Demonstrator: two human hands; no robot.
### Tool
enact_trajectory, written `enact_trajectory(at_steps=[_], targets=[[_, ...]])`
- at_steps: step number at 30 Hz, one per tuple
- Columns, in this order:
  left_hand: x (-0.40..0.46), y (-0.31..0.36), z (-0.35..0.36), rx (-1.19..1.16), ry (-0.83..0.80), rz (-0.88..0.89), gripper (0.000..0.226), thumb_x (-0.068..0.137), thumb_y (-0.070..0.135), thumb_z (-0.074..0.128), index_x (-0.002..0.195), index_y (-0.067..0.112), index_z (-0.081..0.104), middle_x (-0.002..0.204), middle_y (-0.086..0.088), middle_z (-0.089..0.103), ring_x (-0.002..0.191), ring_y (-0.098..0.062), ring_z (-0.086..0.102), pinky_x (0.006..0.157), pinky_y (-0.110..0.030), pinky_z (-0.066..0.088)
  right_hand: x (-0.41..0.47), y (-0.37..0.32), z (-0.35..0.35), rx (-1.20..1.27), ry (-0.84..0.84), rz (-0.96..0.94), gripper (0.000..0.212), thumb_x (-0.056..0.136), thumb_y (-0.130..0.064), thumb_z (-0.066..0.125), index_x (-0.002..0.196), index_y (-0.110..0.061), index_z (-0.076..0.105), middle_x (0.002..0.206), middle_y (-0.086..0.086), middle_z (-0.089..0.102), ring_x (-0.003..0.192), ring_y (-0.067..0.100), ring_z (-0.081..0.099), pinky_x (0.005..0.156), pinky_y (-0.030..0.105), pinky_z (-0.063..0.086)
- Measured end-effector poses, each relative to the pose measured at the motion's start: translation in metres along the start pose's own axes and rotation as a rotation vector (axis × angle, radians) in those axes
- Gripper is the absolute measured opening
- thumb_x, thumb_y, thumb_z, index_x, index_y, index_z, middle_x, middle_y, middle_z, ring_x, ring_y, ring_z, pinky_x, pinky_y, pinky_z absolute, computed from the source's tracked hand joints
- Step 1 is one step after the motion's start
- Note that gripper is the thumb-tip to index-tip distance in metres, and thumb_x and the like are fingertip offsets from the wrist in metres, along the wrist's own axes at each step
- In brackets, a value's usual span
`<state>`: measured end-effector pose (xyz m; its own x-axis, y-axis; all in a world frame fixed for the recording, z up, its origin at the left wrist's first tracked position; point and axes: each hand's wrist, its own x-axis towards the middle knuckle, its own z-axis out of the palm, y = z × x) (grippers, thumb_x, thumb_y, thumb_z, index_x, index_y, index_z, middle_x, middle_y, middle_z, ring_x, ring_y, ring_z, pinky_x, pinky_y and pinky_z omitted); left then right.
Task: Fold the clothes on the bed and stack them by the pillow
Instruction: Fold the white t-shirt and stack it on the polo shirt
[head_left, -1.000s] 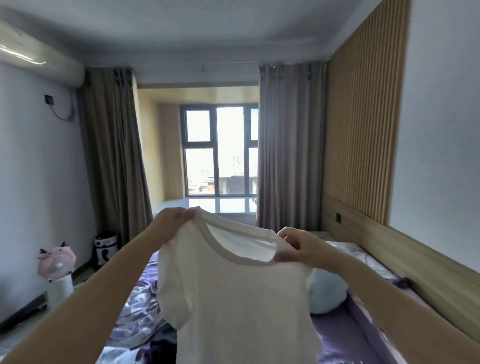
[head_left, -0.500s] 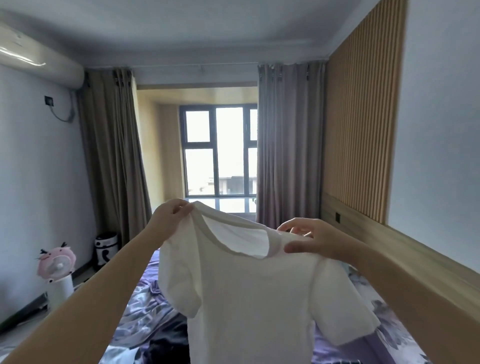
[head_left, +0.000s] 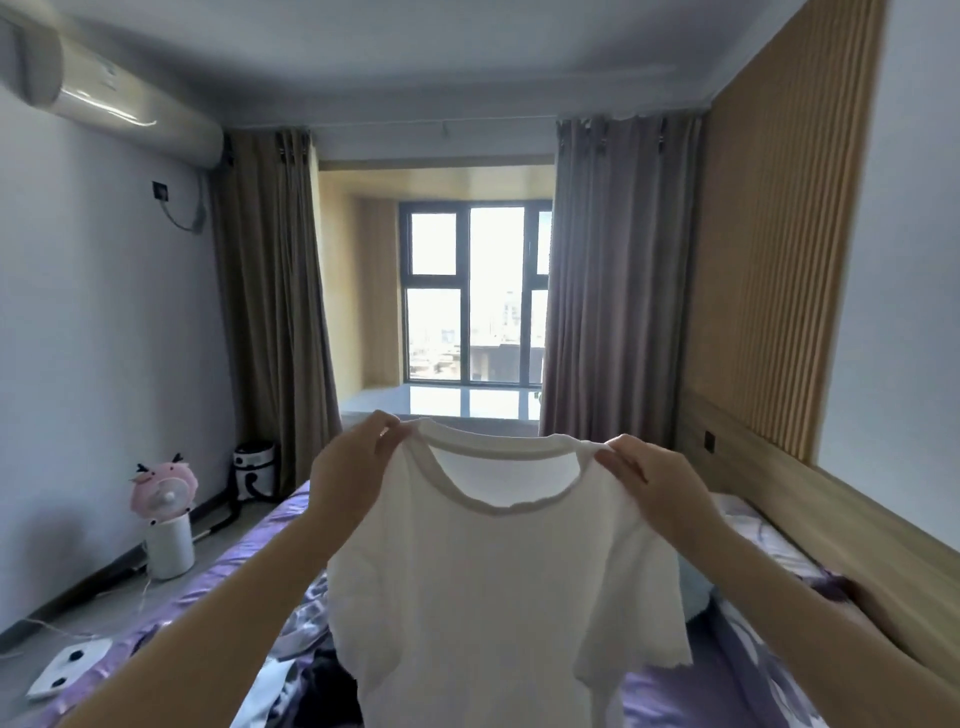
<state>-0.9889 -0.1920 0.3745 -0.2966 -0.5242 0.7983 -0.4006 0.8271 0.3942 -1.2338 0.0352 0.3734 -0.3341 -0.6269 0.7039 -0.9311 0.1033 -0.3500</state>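
Observation:
A white short-sleeved T-shirt (head_left: 493, 597) hangs spread out in front of me, above the bed (head_left: 685, 691) with its purple sheet. My left hand (head_left: 353, 467) pinches the shirt's left shoulder beside the collar. My right hand (head_left: 649, 483) pinches the right shoulder. The shirt hides most of the bed behind it. A crumpled dark and grey pile of clothes (head_left: 311, 670) lies on the bed under the shirt's lower left. A pale pillow (head_left: 693, 592) shows partly behind the right sleeve.
A wooden headboard (head_left: 810, 525) runs along the right side. On the floor at the left stand a pink fan (head_left: 163, 488) on a white base, a small white appliance (head_left: 254, 470) and a white scale (head_left: 70, 670). Curtains frame the window ahead.
My right hand slid outward along the shoulder, so the shirt now hangs stretched flat and level between both hands. The view also tilted down and closer.

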Motion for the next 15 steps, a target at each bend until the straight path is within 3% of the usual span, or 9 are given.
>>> enact_trajectory(at_steps=[2, 4, 6, 8, 12, 15], targets=[[-0.008, -0.007, -0.003, 0.178, 0.053, 0.187, 0.052, 0.094, 0.060, 0.027, 0.085, 0.017, 0.055, 0.058, 0.002, 0.061, 0.046, -0.022, 0.057, 0.044, -0.028, 0.044, -0.004, 0.001, -0.001, -0.160, -0.011, -0.013, 0.038, 0.092, -0.050, 0.042, 0.077, -0.016, 0.050, 0.065, -0.003, 0.058, 0.063, 0.021, 0.055, 0.058, 0.033, 0.040], [-0.018, -0.013, -0.011, 0.305, 0.027, 0.317, 0.053, 0.096, 0.061, 0.017, 0.080, 0.018, 0.044, 0.049, 0.002, 0.055, 0.034, -0.023, 0.051, 0.034, -0.025, 0.039, -0.009, 0.001, -0.002, -0.334, 0.026, -0.083, 0.048, 0.092, -0.059, 0.034, 0.070, -0.017, 0.040, 0.053, -0.004, 0.046, 0.051, 0.021, 0.050, 0.048, 0.030, 0.034], [-0.029, -0.020, -0.019, 0.395, -0.008, 0.393, 0.055, 0.098, 0.059, 0.014, 0.078, 0.016, 0.042, 0.046, 0.002, 0.052, 0.029, -0.022, 0.048, 0.031, -0.023, 0.037, -0.017, -0.003, -0.004, -0.481, 0.089, -0.226, 0.056, 0.094, -0.063, 0.019, 0.065, -0.019, 0.036, 0.043, -0.008, 0.026, 0.034, 0.016, 0.040, 0.036, 0.019, 0.016], [-0.040, -0.024, -0.027, 0.443, -0.015, 0.445, 0.064, 0.099, 0.058, 0.011, 0.073, 0.013, 0.047, 0.043, 0.002, 0.050, 0.028, -0.021, 0.047, 0.030, -0.022, 0.035, -0.028, -0.005, -0.005, -0.564, 0.084, -0.307, 0.057, 0.096, -0.061, 0.013, 0.065, -0.019, 0.037, 0.043, -0.009, 0.019, 0.027, 0.011, 0.030, 0.038, 0.012, 0.005], [-0.059, -0.019, -0.051, 0.388, -0.001, 0.515, 0.059, 0.099, 0.056, 0.014, 0.073, 0.014, 0.045, 0.041, 0.001, 0.047, 0.027, -0.022, 0.045, 0.031, -0.022, 0.032, -0.050, -0.012, -0.005, -0.640, 0.130, -0.440, 0.052, 0.098, -0.053, 0.017, 0.070, -0.015, 0.039, 0.045, -0.009, 0.023, 0.031, 0.008, 0.022, 0.030, 0.017, 0.025], [-0.075, -0.019, -0.074, 0.323, -0.014, 0.540, 0.045, 0.098, 0.054, 0.017, 0.079, 0.019, 0.037, 0.043, -0.001, 0.049, 0.028, -0.025, 0.046, 0.033, -0.021, 0.032, -0.072, -0.032, -0.009, -0.700, 0.156, -0.482, 0.042, 0.095, -0.047, 0.038, 0.071, -0.012, 0.045, 0.044, -0.006, 0.032, 0.028, 0.011, 0.032, 0.026, 0.021, 0.034]])
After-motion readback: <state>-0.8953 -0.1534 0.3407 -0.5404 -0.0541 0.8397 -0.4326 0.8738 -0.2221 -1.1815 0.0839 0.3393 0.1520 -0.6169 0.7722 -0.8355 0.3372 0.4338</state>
